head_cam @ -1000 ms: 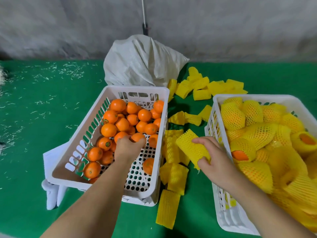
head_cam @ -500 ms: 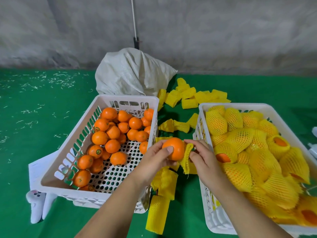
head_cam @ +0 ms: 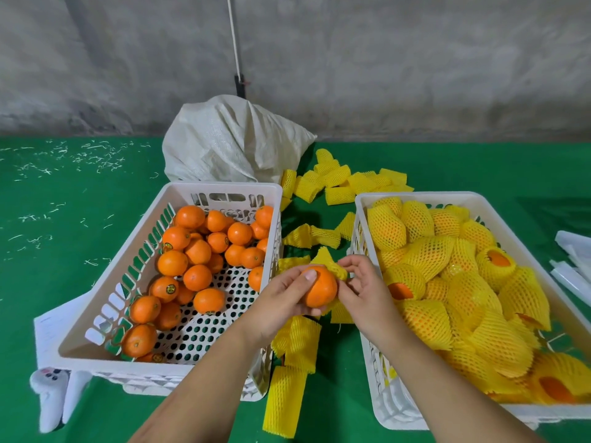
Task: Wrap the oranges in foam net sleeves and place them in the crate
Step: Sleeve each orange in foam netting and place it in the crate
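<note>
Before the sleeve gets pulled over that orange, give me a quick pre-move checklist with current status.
1. Orange held firmly in left hand: ok.
2. Foam net sleeve pinched by right hand, touching the orange: ok.
3. Sleeve mouth opened wide enough: cannot tell, it looks bunched.
4. Orange covered yet: not ok, mostly bare.
5. Room in right crate for another wrapped orange: ok at its near left corner.
6. Spare sleeves on the table: ok.

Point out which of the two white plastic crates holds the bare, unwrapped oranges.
The left white plastic crate, beside the left hand: its oranges are bare, while the right white plastic crate holds fruit in yellow foam net sleeves.
</note>
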A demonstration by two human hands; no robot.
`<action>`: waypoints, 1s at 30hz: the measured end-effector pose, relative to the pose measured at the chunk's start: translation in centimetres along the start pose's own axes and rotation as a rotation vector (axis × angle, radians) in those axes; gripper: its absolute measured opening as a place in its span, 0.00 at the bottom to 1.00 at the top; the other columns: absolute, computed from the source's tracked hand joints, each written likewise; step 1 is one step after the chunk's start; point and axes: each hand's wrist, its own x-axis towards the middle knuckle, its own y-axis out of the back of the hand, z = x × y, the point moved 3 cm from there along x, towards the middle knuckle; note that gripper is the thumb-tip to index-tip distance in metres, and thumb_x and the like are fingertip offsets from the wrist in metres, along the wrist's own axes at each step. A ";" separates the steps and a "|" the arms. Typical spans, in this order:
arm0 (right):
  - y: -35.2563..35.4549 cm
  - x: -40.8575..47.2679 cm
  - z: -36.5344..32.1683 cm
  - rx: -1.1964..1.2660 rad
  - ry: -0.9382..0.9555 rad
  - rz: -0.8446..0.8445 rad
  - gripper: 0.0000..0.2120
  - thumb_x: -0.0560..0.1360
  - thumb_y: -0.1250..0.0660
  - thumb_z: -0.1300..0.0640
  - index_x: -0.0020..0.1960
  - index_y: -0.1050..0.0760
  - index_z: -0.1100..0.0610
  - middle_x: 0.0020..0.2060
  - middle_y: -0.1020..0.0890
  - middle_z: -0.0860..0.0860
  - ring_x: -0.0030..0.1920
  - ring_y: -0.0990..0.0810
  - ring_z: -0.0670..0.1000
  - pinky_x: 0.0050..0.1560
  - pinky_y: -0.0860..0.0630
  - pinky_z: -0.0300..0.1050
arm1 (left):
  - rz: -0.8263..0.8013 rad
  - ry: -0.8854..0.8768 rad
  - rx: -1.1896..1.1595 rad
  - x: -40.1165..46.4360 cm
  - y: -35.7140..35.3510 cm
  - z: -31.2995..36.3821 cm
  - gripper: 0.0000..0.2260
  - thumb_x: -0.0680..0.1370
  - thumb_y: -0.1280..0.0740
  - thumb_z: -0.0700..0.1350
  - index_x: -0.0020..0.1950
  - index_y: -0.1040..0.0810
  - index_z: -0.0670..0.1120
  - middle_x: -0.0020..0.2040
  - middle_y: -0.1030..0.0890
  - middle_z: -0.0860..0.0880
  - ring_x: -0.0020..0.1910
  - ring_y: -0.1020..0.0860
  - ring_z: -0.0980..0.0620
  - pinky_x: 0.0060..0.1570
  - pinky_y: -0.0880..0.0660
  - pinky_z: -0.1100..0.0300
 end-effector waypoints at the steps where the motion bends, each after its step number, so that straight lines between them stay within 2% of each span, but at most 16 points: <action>1: -0.1 0.1 0.2 0.022 -0.009 0.007 0.15 0.80 0.30 0.57 0.58 0.28 0.39 0.54 0.19 0.42 0.51 0.16 0.46 0.50 0.16 0.53 | 0.012 -0.009 -0.019 0.0 0.0 0.0 0.24 0.79 0.31 0.59 0.71 0.21 0.47 0.66 0.20 0.37 0.49 0.15 0.43 0.53 0.19 0.49; 2: -0.2 0.2 0.2 0.049 -0.016 0.018 0.13 0.80 0.30 0.57 0.56 0.28 0.40 0.52 0.18 0.42 0.52 0.16 0.46 0.53 0.17 0.57 | 0.032 -0.019 -0.043 0.0 0.0 0.1 0.24 0.79 0.30 0.58 0.70 0.21 0.46 0.66 0.20 0.37 0.49 0.15 0.43 0.51 0.20 0.50; 4: -0.1 0.3 0.3 0.087 -0.024 0.070 0.10 0.80 0.30 0.55 0.55 0.25 0.41 0.53 0.17 0.42 0.55 0.17 0.45 0.58 0.18 0.57 | 0.049 -0.018 -0.069 -0.1 0.0 0.2 0.22 0.78 0.28 0.58 0.68 0.19 0.48 0.67 0.21 0.39 0.53 0.15 0.41 0.49 0.19 0.51; 7: 0.2 0.6 0.4 -0.003 -0.007 0.141 0.10 0.82 0.32 0.55 0.61 0.20 0.45 0.60 0.20 0.45 0.61 0.20 0.47 0.63 0.20 0.55 | -0.034 0.034 -0.012 -0.5 0.1 0.4 0.22 0.77 0.29 0.56 0.68 0.18 0.49 0.68 0.21 0.42 0.58 0.16 0.39 0.51 0.18 0.50; 9: 0.0 0.7 0.6 -0.035 -0.005 0.105 0.14 0.82 0.33 0.60 0.64 0.20 0.47 0.61 0.23 0.44 0.63 0.21 0.47 0.64 0.21 0.51 | -0.087 0.056 0.016 -0.6 0.1 0.4 0.22 0.77 0.28 0.56 0.68 0.18 0.50 0.69 0.21 0.44 0.60 0.16 0.38 0.52 0.18 0.49; 12: -0.6 0.7 0.6 0.029 -0.055 0.048 0.22 0.80 0.32 0.67 0.64 0.24 0.43 0.60 0.23 0.41 0.62 0.20 0.47 0.60 0.19 0.47 | -0.130 0.073 0.038 -0.7 -0.1 0.6 0.25 0.72 0.26 0.59 0.68 0.17 0.52 0.73 0.24 0.50 0.62 0.17 0.41 0.52 0.18 0.50; 15: -0.5 0.9 0.9 0.037 -0.057 0.102 0.19 0.79 0.30 0.66 0.55 0.23 0.40 0.53 0.18 0.40 0.54 0.17 0.42 0.57 0.18 0.46 | -0.159 0.047 0.143 -0.6 -0.6 0.4 0.18 0.75 0.25 0.55 0.64 0.15 0.59 0.74 0.30 0.57 0.67 0.21 0.50 0.51 0.17 0.52; 16: -0.5 0.9 1.1 0.032 -0.055 0.117 0.17 0.79 0.30 0.65 0.52 0.22 0.41 0.50 0.16 0.42 0.52 0.16 0.42 0.55 0.17 0.46 | -0.144 0.036 0.160 -0.5 -0.7 0.3 0.16 0.76 0.26 0.54 0.64 0.15 0.58 0.73 0.29 0.57 0.65 0.21 0.51 0.50 0.17 0.53; 18: -0.4 0.9 1.3 0.004 -0.034 0.150 0.14 0.79 0.30 0.64 0.49 0.21 0.43 0.45 0.15 0.45 0.48 0.15 0.44 0.50 0.17 0.46 | -0.075 0.024 0.169 -0.2 -0.6 0.1 0.17 0.79 0.26 0.53 0.67 0.17 0.54 0.70 0.23 0.51 0.61 0.17 0.47 0.50 0.16 0.52; 20: -0.3 0.9 1.3 -0.030 -0.009 0.184 0.13 0.80 0.31 0.62 0.50 0.23 0.43 0.45 0.16 0.46 0.47 0.16 0.45 0.46 0.19 0.44 | -0.007 -0.008 0.173 -0.1 -0.4 -0.1 0.18 0.79 0.26 0.53 0.69 0.19 0.51 0.66 0.19 0.48 0.59 0.16 0.46 0.49 0.16 0.54; 22: -0.4 1.1 1.3 -0.077 -0.008 0.173 0.12 0.80 0.31 0.60 0.54 0.24 0.42 0.50 0.16 0.44 0.51 0.16 0.45 0.49 0.18 0.44 | 0.017 -0.050 0.155 -0.2 -0.2 0.0 0.18 0.78 0.25 0.55 0.66 0.18 0.53 0.62 0.17 0.50 0.57 0.16 0.49 0.46 0.18 0.57; 24: -0.7 1.1 1.4 -0.155 -0.008 0.142 0.10 0.81 0.32 0.58 0.60 0.22 0.46 0.52 0.16 0.44 0.53 0.17 0.45 0.54 0.17 0.48 | 0.025 -0.080 0.110 -0.2 0.0 -0.1 0.15 0.76 0.25 0.55 0.62 0.16 0.56 0.59 0.16 0.53 0.57 0.16 0.52 0.46 0.18 0.58; 25: -0.7 1.0 1.5 -0.214 0.011 0.138 0.09 0.82 0.32 0.57 0.61 0.21 0.49 0.51 0.16 0.45 0.52 0.17 0.46 0.53 0.17 0.49 | 0.032 -0.094 0.083 -0.3 0.0 -0.1 0.14 0.75 0.25 0.55 0.61 0.16 0.57 0.59 0.16 0.53 0.57 0.16 0.51 0.46 0.18 0.58; 28: -0.7 0.7 1.3 -0.256 0.057 0.138 0.07 0.82 0.34 0.56 0.58 0.21 0.51 0.44 0.17 0.46 0.45 0.18 0.46 0.45 0.19 0.47 | 0.096 -0.152 0.112 0.0 0.2 -0.1 0.22 0.71 0.23 0.59 0.64 0.20 0.58 0.63 0.20 0.49 0.59 0.18 0.49 0.49 0.18 0.57; 30: -0.5 0.4 1.0 -0.149 0.046 0.148 0.06 0.80 0.35 0.53 0.56 0.22 0.48 0.42 0.19 0.44 0.41 0.20 0.43 0.40 0.23 0.42 | 0.113 -0.196 0.191 0.3 0.3 -0.2 0.29 0.72 0.22 0.57 0.70 0.29 0.59 0.65 0.26 0.50 0.59 0.20 0.57 0.52 0.19 0.58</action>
